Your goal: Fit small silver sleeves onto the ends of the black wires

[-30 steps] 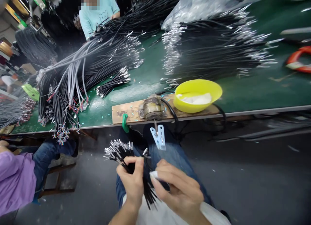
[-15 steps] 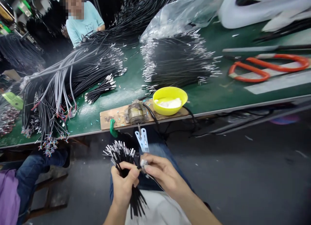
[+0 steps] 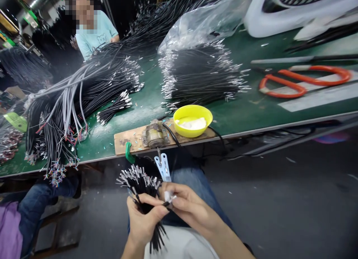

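My left hand (image 3: 142, 221) is closed round a bundle of short black cables (image 3: 140, 180); their silvery stripped ends fan out at the top. Its thumb and forefinger pinch one cable (image 3: 166, 204) that points right, away from the rest. At that cable's tip, my right hand (image 3: 197, 210) has its thumb and fingers pressed together; a white wrapping or scrap (image 3: 168, 195) shows at the fingertips. Just beyond the hands, a light blue clothespin (image 3: 163, 167) hangs on the shaft of a small grimy motor (image 3: 155, 135), which is fixed to a wooden board (image 3: 121, 144).
A yellow bowl (image 3: 192, 131) of white material stands on the board beside a green clamp (image 3: 128, 152). Stacked black cables (image 3: 198, 74), grey cables (image 3: 74, 98) and orange-handled scissors (image 3: 296, 89) lie on the green table (image 3: 237, 117). A co-worker (image 3: 95, 31) sits across it.
My left thumb has stretched right along the singled-out cable, and its tip now shows between both hands. The right fingers have shifted slightly downward. The view has tilted a little.
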The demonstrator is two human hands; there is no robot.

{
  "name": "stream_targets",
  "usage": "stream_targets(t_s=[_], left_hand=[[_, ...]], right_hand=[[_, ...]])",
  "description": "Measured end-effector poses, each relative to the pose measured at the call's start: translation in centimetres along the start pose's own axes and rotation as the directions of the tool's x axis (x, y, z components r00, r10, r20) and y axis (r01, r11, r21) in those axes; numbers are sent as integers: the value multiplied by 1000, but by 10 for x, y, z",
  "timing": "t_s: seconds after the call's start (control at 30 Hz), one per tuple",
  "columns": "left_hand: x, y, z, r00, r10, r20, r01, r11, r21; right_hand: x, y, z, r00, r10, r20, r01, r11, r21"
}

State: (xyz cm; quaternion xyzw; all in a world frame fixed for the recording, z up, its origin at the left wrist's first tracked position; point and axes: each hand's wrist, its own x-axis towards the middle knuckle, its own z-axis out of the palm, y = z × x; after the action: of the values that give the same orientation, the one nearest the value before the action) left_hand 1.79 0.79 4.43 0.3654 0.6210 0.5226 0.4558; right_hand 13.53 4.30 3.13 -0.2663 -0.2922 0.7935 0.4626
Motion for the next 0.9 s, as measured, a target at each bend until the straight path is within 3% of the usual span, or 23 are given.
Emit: stream_targets(t_s=[0.1,0.23,0.3,0.4,0.6,0.9], left_hand=[[0,2,2,999,41,16,-41,999,10],[-2,5,1,991,132,-21,-130,989,66],[-2,8,0,986,161,-38,-158,984,77],[1,12,2,981,186,-60,-181,980,83],[9,22,12,976,180,-122,-161,976,147],[8,20,14,983,146,-113,-131,983,127]], right_hand=[[9,-4,-4,995,97,-15,-96,995,29],[29,-18,-4,979,-75,-191,51,990,-128],[38,-25,0,977,-116,-181,87,983,-165],[47,-31,10,989,-53,-135,39,993,-108],[49,-33,20,978,46,-204,-35,998,60],[50,-22,13,967,68,-244,-48,995,83]])
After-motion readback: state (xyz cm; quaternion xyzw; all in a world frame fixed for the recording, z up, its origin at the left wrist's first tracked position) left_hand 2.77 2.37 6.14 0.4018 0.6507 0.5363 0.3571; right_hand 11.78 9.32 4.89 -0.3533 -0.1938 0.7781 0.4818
